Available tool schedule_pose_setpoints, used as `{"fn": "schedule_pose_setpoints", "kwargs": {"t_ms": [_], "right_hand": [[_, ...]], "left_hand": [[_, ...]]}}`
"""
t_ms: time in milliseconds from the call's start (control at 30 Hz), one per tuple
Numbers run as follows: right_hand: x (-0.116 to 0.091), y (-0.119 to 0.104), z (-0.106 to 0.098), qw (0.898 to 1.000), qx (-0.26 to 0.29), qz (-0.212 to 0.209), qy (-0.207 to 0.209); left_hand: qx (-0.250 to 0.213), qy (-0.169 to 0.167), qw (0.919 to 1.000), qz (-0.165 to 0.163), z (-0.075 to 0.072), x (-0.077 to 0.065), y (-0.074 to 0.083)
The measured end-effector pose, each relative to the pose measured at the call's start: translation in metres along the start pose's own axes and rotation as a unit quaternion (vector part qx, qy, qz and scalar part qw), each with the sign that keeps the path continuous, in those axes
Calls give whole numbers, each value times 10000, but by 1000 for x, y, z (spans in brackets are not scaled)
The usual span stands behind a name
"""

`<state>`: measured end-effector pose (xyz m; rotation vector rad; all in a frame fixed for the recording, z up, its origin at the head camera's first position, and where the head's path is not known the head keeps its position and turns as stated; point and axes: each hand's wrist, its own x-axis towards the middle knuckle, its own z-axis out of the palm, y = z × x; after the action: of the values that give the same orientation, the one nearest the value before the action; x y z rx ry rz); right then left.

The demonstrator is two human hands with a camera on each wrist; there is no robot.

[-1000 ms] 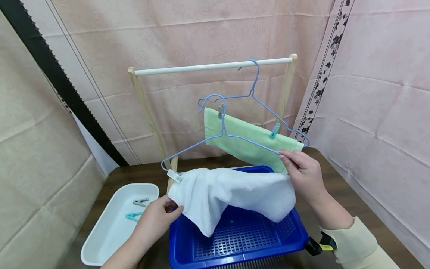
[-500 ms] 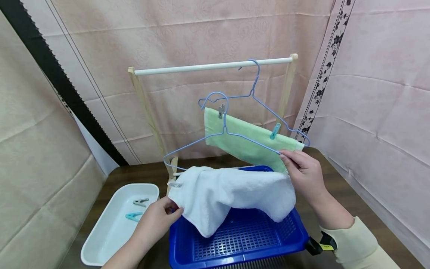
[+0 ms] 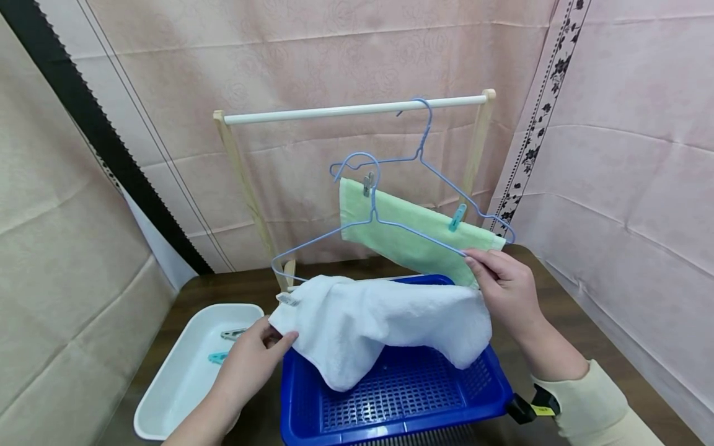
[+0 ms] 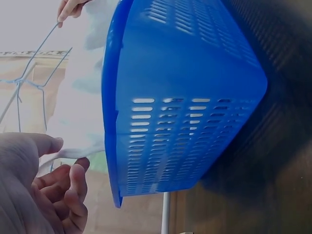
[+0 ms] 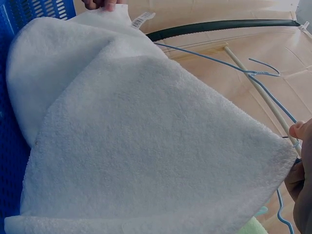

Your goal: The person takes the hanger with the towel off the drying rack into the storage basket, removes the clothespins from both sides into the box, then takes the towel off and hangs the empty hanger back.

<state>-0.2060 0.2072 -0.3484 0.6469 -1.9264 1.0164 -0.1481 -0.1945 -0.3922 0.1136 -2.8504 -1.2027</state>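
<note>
A white towel [image 3: 357,310] hangs draped over the lower bar of a blue wire hanger [image 3: 329,234], above a blue plastic basket [image 3: 390,427]. With thumb and fingers my left hand [image 3: 253,356] pinches the towel's left edge, near a small tag [image 3: 287,300]. My right hand [image 3: 507,285] grips the hanger's right arm. In the right wrist view, the towel [image 5: 146,131] reaches a corner beside the right hand [image 5: 303,170]. The left wrist view has the towel edge between the left thumb and fingers [image 4: 78,180]. The hanger's lower bar is mostly hidden by the towel.
Behind stands a rack with a white rail [image 3: 323,113]. A second blue hanger [image 3: 426,133] hangs there, holding a green cloth [image 3: 407,217] with a grey clip [image 3: 367,184] and a teal clip [image 3: 457,217]. At left, a white tray [image 3: 167,390] holds clothespins [image 3: 231,334].
The hanger's left end has shifted slightly right and its hook slightly up. My left hand has moved a little left, drawing the towel's edge with it. The right hand stays in place.
</note>
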Motion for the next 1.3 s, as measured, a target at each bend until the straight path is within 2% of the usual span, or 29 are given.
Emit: {"fn": "schedule_pose_setpoints", "kwargs": {"t_ms": [400, 900, 1300], "right_hand": [[-2, 0, 0, 10000, 6, -27, -30], [-7, 1, 0, 10000, 48, -21, -42], [-10, 0, -1, 10000, -32, 13, -3]], "left_hand": [[90, 560, 9983, 123, -13, 2, 2], [-123, 940, 9917, 869, -22, 4, 14], [42, 599, 9957, 699, -29, 14, 31]]}}
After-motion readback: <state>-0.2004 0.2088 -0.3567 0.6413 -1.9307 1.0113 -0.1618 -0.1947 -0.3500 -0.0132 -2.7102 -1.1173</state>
